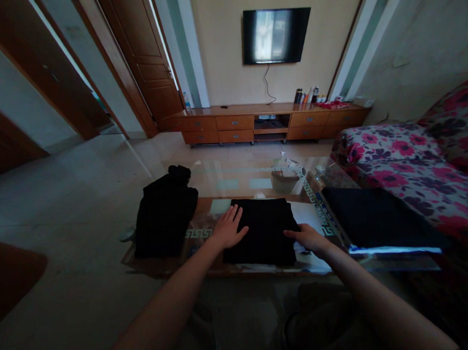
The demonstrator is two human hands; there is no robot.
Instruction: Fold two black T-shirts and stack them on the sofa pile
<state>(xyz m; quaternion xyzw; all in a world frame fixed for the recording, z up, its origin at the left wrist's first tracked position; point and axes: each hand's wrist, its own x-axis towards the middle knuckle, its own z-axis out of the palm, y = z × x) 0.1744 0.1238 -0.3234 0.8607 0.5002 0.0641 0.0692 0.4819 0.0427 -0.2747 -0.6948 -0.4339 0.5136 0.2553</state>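
A black garment, folded into a flat rectangle, lies on the glass coffee table in front of me. My left hand rests flat on its left side, fingers spread. At the right edge, my right hand has its thumb over the cloth and its other fingers curled at the side, partly hidden. To the left is a looser heap of black clothing. On the right, a dark folded cloth sits on top of a flat stack with a pale lower edge.
A waste bin shows around the table's far side. The flowered sofa stands at the right. Along the far wall runs a low wooden cabinet holding bottles, below a wall-mounted television. A brown rounded piece of furniture is at the left edge.
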